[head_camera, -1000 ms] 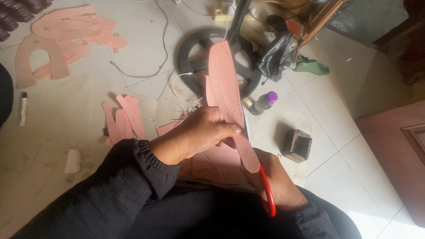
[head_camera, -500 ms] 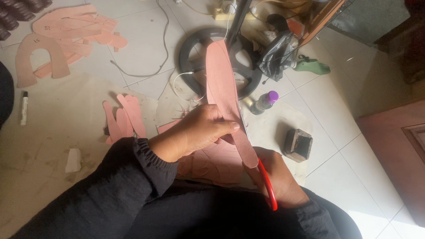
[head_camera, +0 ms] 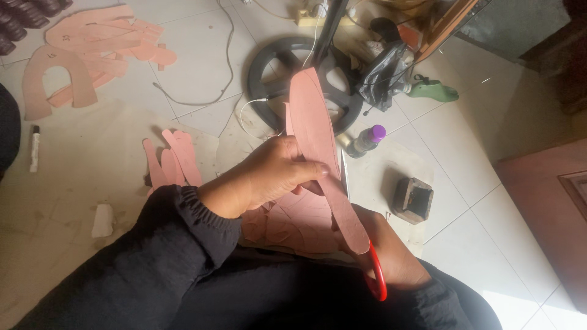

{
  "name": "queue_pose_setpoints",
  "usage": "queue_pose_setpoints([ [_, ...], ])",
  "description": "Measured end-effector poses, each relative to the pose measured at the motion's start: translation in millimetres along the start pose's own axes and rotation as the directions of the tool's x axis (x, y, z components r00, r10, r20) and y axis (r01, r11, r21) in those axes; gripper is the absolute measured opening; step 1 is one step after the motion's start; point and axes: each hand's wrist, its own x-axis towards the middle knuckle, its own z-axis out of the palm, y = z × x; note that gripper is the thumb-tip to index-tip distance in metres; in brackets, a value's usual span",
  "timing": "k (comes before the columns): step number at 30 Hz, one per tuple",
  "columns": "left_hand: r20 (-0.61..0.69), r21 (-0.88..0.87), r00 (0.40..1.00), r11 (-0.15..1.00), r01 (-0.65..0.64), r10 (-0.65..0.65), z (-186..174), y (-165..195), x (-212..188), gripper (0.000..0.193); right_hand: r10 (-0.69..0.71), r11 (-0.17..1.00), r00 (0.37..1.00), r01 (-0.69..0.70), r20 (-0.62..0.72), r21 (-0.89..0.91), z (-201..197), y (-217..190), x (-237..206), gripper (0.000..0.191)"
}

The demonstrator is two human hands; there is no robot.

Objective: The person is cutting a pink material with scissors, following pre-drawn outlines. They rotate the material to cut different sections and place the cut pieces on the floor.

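**One head-worn camera, looking steeply down**

The single view sits above the person's lap, close to both arms, facing down and forward over the pale tiled floor (head_camera: 202, 55). The black spoked wheel (head_camera: 309, 79) lies farther ahead. No second view overlaps.

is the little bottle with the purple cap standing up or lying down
Lying down. The bottle rests on its side on the floor tiles, cap pointing up-right, beside the black wheel.
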Motion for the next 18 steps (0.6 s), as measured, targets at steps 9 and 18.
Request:
queue_pose_setpoints([
  [9,-0.036,0.014,0.997,0.997,-0.070,0.070,3,-2,3,0.024,0.186,0.981,0.981,-0.183,-0.047,0.071,1,1,-4,0.014],
  [18,-0.057,-0.031,0.998,0.999,-0.030,0.028,1,-9,7,0.023,0.098,0.994,0.993,-0.101,-0.068,-0.040,3,16,-1,0.019],
])
